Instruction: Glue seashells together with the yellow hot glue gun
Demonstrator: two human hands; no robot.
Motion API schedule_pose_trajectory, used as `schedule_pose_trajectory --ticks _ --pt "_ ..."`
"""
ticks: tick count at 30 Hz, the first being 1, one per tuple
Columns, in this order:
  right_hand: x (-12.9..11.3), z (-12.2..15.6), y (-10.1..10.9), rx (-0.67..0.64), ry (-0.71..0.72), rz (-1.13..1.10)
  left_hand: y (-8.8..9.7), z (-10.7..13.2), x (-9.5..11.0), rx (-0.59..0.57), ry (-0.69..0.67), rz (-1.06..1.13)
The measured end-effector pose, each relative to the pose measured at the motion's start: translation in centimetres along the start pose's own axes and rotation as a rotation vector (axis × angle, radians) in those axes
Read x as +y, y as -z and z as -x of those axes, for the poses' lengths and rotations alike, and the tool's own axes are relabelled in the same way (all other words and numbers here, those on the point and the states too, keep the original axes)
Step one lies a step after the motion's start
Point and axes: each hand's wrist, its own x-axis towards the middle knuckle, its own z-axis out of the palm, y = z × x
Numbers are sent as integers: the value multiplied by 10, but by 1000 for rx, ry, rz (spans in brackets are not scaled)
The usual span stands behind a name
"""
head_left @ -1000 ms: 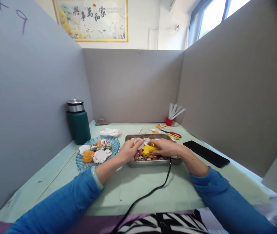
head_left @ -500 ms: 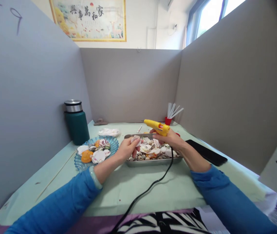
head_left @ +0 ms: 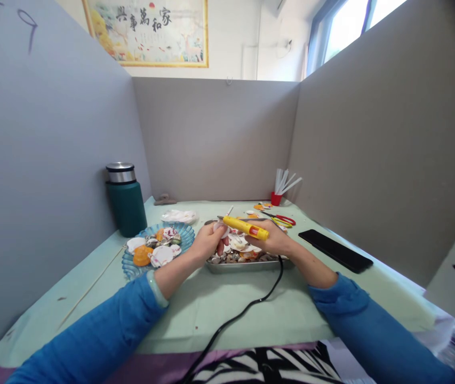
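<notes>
My right hand [head_left: 275,241] grips a yellow glue gun [head_left: 245,227] over the metal tray [head_left: 247,265] of shells. The gun's nozzle points left at a small pale shell [head_left: 220,228] pinched in the fingers of my left hand [head_left: 207,242]. Nozzle tip and shell are very close together; whether they touch is unclear. A black cord [head_left: 247,309] runs from the gun down across the table toward me. Both hands hover above the tray's left half.
A blue glass plate [head_left: 131,266] of coloured shells lies left of the tray, a green flask [head_left: 125,200] behind it. A black phone [head_left: 335,250], scissors [head_left: 281,219] and a red cup of glue sticks [head_left: 278,198] are at the right. Grey partitions enclose the table.
My right hand lifted the glue gun out of the tray, raised it, then lowered and turned it so the nozzle meets the shell in my left hand.
</notes>
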Motion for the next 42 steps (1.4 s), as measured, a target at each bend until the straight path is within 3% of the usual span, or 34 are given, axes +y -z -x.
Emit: schedule_pose_trajectory --ticks 9,19,27,42 --pt "12 1 -2 18 45 29 -1 0 2 18 -26 40" --pt "10 1 -1 -3 62 -1 -1 0 0 8 -27 -32" --pt "12 2 -1 11 57 13 -1 0 2 26 -11 77" --pt "14 1 -1 32 47 40 0 1 2 59 -7 53"
